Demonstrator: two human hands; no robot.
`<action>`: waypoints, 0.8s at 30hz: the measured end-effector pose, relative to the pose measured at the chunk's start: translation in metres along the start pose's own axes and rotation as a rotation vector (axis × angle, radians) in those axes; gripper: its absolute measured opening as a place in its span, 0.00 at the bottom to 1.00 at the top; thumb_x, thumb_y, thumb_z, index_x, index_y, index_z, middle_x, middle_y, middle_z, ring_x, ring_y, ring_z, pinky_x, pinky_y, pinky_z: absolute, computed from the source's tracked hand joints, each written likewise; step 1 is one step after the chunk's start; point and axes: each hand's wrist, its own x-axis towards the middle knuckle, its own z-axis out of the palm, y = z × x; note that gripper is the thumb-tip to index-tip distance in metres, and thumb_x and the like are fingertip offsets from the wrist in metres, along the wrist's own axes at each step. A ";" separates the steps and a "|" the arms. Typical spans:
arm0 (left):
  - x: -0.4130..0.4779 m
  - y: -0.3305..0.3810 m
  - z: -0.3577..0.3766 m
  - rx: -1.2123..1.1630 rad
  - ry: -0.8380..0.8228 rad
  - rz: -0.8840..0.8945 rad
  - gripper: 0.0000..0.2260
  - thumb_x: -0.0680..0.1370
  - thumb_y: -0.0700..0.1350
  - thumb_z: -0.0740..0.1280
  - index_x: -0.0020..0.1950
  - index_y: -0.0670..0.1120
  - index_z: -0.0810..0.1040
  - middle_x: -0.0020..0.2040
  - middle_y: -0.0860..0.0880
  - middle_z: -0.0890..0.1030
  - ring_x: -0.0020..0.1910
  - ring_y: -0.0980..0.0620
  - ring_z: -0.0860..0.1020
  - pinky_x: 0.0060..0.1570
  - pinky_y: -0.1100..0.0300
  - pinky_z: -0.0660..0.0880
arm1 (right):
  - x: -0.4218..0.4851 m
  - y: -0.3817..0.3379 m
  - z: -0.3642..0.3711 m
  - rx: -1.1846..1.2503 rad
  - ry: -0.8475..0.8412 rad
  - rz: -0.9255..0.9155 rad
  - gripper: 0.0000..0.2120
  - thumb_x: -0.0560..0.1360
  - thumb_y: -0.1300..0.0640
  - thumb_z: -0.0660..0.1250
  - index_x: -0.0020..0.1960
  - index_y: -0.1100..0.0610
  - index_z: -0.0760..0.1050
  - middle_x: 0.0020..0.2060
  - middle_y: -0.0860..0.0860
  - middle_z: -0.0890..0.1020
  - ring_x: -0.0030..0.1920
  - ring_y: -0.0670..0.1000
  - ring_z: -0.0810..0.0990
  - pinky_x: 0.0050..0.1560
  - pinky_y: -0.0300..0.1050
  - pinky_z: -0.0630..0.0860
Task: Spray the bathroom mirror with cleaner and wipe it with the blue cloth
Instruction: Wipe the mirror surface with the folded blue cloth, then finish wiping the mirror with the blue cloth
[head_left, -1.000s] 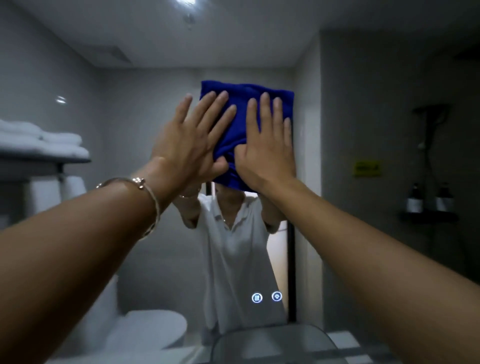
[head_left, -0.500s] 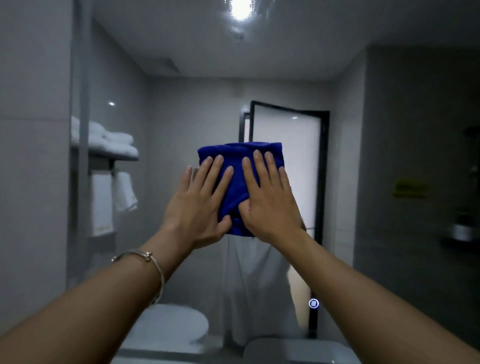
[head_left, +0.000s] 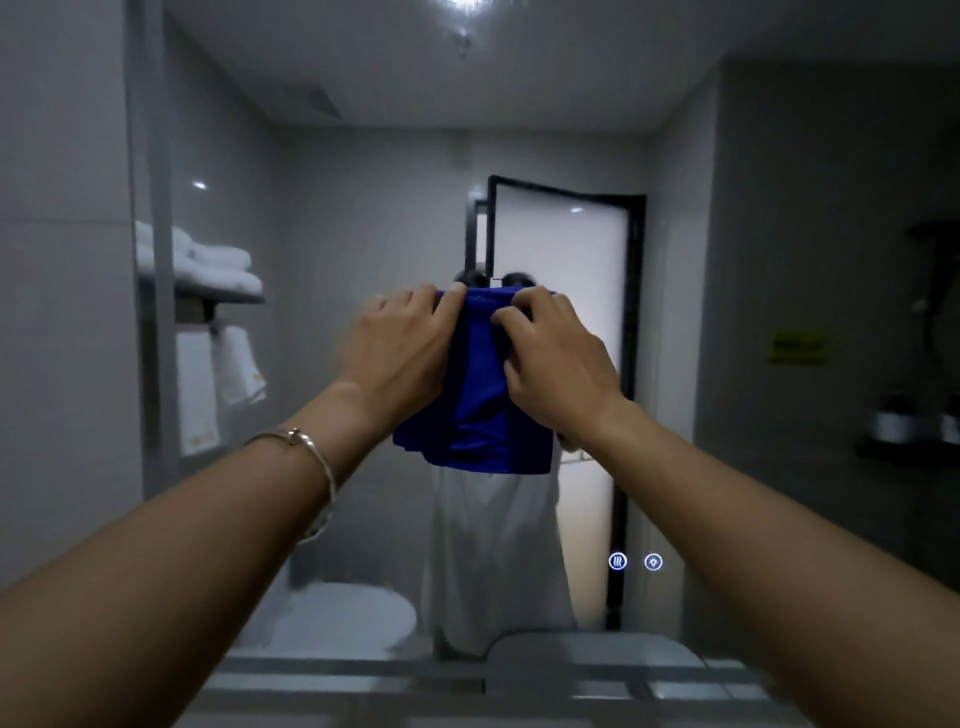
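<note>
Head view: both hands are raised in front of the bathroom mirror (head_left: 363, 208), side by side and close together. The left hand (head_left: 400, 353) and the right hand (head_left: 556, 374) each have their fingers curled over the top edge of the blue cloth (head_left: 483, 410), pinching it there. The cloth hangs down between and below the hands in loose folds (whether it touches the glass cannot be told). A thin bracelet (head_left: 306, 441) sits on the left wrist. Reflected in the mirror are stacked white towels (head_left: 208, 260) on a shelf at the left, a toilet (head_left: 337, 618) lower down, and a frosted door (head_left: 561, 249) behind the cloth. Two small lit touch icons (head_left: 635, 561) glow on the glass, well below the right hand.
</note>
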 end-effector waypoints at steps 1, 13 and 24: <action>0.004 0.003 -0.004 -0.016 -0.034 -0.069 0.22 0.73 0.43 0.65 0.67 0.41 0.66 0.52 0.41 0.77 0.47 0.40 0.76 0.42 0.51 0.69 | 0.005 0.000 -0.003 0.014 -0.003 0.023 0.17 0.75 0.60 0.63 0.64 0.58 0.70 0.63 0.54 0.68 0.58 0.56 0.70 0.43 0.49 0.75; -0.057 0.023 -0.020 -0.052 -0.295 -0.054 0.15 0.74 0.48 0.65 0.60 0.47 0.70 0.60 0.45 0.68 0.56 0.46 0.68 0.50 0.55 0.65 | -0.028 -0.014 0.000 -0.071 -0.466 0.094 0.09 0.69 0.57 0.65 0.48 0.51 0.69 0.52 0.52 0.75 0.48 0.55 0.75 0.41 0.45 0.67; -0.307 -0.035 -0.056 -0.479 -1.118 -0.459 0.14 0.70 0.53 0.73 0.43 0.50 0.69 0.41 0.52 0.75 0.39 0.53 0.72 0.33 0.58 0.67 | -0.133 -0.199 0.039 0.268 -1.279 -0.395 0.08 0.73 0.55 0.66 0.41 0.49 0.67 0.39 0.47 0.73 0.37 0.46 0.71 0.34 0.42 0.68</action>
